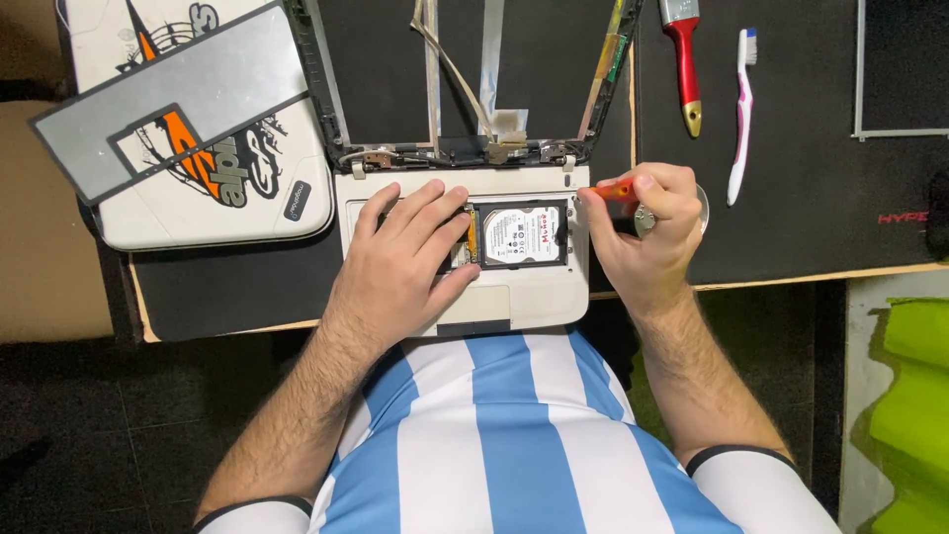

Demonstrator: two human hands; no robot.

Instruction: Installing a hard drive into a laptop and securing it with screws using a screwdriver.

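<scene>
item: hard drive, silver, sitting in the open bay of a white laptop base on a dark desk mat, near the front edge of the table.
left hand: lying flat over the left half of the base, fingers spread and pressing down, tips reaching the drive's left edge, holding nothing.
right hand: fingers pinching closed around an orange-handled screwdriver, its tip pointing at the right rim of the bay.
outward: bare screen frame with loose ribbon cables lying behind the hinge; white stickered lid at left with a grey panel on it; red-handled brush and pink toothbrush resting at right.
risk, as judged: the screwdriver could be slipping off its screw and gouging the drive or plastic; a freed screw could be rolling off the near table edge; the cables could be snagging.
</scene>
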